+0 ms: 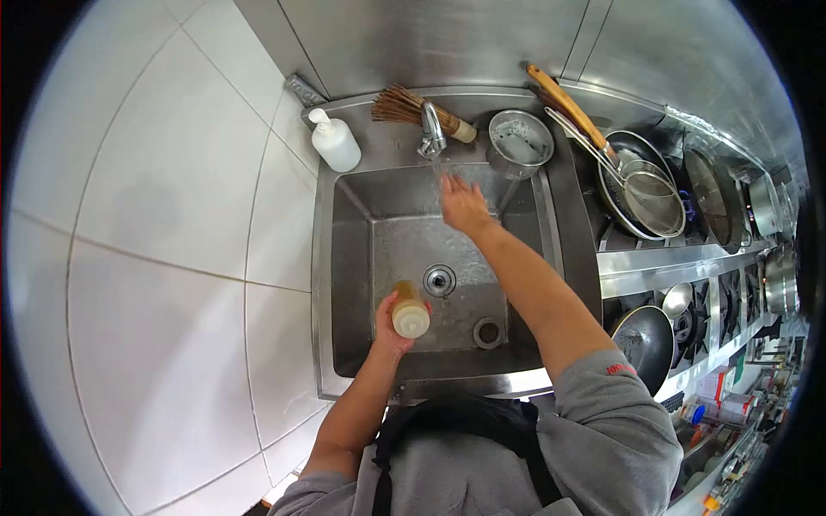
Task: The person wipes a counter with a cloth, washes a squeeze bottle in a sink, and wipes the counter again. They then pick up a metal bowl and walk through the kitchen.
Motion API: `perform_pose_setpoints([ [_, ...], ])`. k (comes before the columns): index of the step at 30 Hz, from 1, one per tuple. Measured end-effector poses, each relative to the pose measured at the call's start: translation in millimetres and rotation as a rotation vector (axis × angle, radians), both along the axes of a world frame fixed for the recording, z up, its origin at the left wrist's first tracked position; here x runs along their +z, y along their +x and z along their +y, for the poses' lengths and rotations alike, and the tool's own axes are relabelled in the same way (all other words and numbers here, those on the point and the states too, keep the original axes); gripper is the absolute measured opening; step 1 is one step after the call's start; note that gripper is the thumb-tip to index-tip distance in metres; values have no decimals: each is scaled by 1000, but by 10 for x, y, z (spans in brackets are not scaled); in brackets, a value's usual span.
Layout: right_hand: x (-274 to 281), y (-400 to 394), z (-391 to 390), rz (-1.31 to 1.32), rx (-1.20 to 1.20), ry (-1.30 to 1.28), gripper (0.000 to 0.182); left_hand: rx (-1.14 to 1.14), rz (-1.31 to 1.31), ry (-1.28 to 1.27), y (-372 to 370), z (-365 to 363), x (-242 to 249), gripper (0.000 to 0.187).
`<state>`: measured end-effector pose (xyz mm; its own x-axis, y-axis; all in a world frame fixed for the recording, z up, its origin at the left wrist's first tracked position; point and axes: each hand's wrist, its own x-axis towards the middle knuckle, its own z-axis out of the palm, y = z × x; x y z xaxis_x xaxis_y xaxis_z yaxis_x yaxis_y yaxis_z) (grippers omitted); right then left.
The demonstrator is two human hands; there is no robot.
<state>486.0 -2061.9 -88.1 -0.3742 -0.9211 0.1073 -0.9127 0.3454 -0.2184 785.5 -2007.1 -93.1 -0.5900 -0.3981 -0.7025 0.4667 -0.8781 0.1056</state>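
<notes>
My left hand (386, 325) is wrapped around a squeeze bottle (409, 303) with yellowish contents and a pale cap, held over the steel sink (396, 249). The bottle's cap end points toward me. Farther away, my right hand (465, 206) is stretched out with its fingers apart just below the faucet (432, 133). Water runs from the spout close to the fingertips. Beneath the hands, the drain (439, 280) shows in the sink floor, and a round metal ring (489, 332) lies to its right.
Behind the sink stand a white pump bottle (335, 142), a bristle brush (417, 110) lying down, and a metal pot (521, 142) with suds. A strainer (652, 199) rests over a pan on the stove to the right. Nearer sits a dark wok (644, 344). Tiled wall (163, 292) borders the left.
</notes>
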Motion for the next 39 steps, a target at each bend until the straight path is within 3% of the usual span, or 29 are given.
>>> perform_pose_setpoints([
  [2, -19, 231, 429, -194, -124, 306, 64, 9, -15, -25, 13, 39, 86, 37],
  [4, -16, 417, 852, -432, -38, 471, 68, 27, -39, -19, -10, 125, 102, 32],
  [5, -46, 540, 1101, -432, -30, 491, 68, 47, 24, -69, -22, 148, 84, 30],
  [7, -47, 767, 1537, -887, 245, 217, 84, 92, 83, -113, -50, 233, 126, 27],
  [8, 46, 929, 1723, -889, 259, 230, 84, 43, 93, -126, -74, 280, 229, 26],
  [10, 412, 1242, 1987, -1042, 424, -129, 97, 0, 108, -149, -112, 387, 251, 25],
  [11, 453, 1346, 2070, -1043, 429, -133, 97, -77, 90, -207, -129, 441, 219, 33],
  [13, 525, 1501, 2179, -963, 311, -411, 94, -178, 69, -281, -180, 564, 169, 41],
  [15, 585, 1536, 2286, -1024, 173, -432, 86, -273, -46, -286, -249, 792, 196, 58],
  [16, 630, 1500, 2359, -1135, 103, -492, 82, -409, -312, -319, -234, 874, 134, 71],
  [18, 742, 1418, 2513, -1310, 17, -634, 69, -585, -285, -346, -95, 1051, 146, 72],
  [21, 950, 1335, 2899, -1292, -116, -707, 62, -873, -137, -441, 152, 1078, 213, 66],
  [23, 1135, 1353, 3219, -1243, -170, -735, 65, -1125, -526, -862, 250, 1150, 332, 52],
  [24, 1229, 1436, 3436, -1221, -204, -717, 68, -1176, -504, -884, 372, 1127, 164, 52],
  [26, 1383, 1643, 3826, -1195, -265, -839, 71, -953, -905, -2078, 461, 1011, -299, 43],
  [27, 1442, 1746, 4005, -1191, -277, -918, 73, -979, -849, -2113, 408, 1130, -19, 43],
  [29, 1525, 1979, 4424, -1200, -323, -977, 79, -878, -485, -1202, 433, 1351, 509, 39],
  [31, 1581, 2251, 4851, -1189, -436, -1000, 81, -860, -403, -1448, 472, 1504, 526, 35],
  [34, 1540, 2621, 5631, -1037, -533, -944, 82, -849, -191, -1271, 548, 1901, 644, 33],
  [37, 1414, 3057, 6536, -512, -769, -753, 91, -944, -33, -1261, 578, 2472, 747, 26],
  [39, 1396, 3374, 7106, -532, -968, -670, 86, -1082, 53, -1275, 548, 2900, 802, 22],
])
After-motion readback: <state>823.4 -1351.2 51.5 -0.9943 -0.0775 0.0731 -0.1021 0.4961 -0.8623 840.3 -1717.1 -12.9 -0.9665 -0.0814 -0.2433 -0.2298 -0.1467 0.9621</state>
